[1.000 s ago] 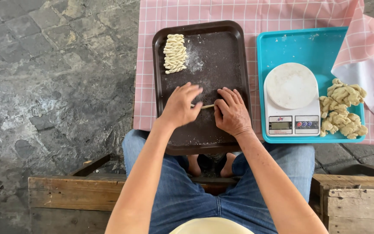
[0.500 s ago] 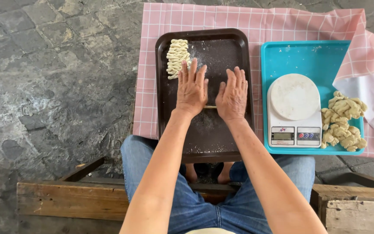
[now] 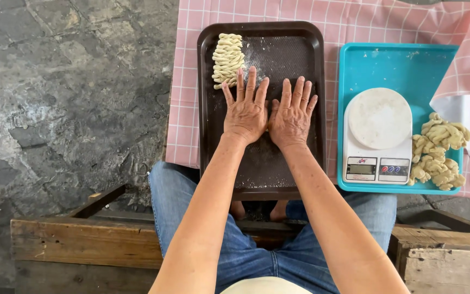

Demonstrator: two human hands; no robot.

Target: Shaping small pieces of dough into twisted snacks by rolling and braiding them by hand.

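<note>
Both grips are released: your left hand (image 3: 245, 111) and right hand (image 3: 291, 115) lie flat, palms down, fingers spread, side by side with thumbs touching, on the dark tray (image 3: 209, 136). Whatever dough may be under your palms is hidden, so you cannot tell if any is there.

Just beyond your left fingertips, touching or nearly so, sits a row of twisted dough pieces (image 3: 228, 60) in the tray's far left corner. Flour dust speckles the tray beyond your hands and near its close edge.

Right of your right hand, past the tray's rim, is a blue tray (image 3: 398, 65) holding a white scale (image 3: 379, 136) (round platform, small display nearest you). Further right in it lies a loose heap of dough (image 3: 439, 152). Both trays rest on a pink checked cloth (image 3: 183, 98) covering the worktop. Your knees in blue jeans (image 3: 246, 245) sit under the dark tray's near edge.
</note>
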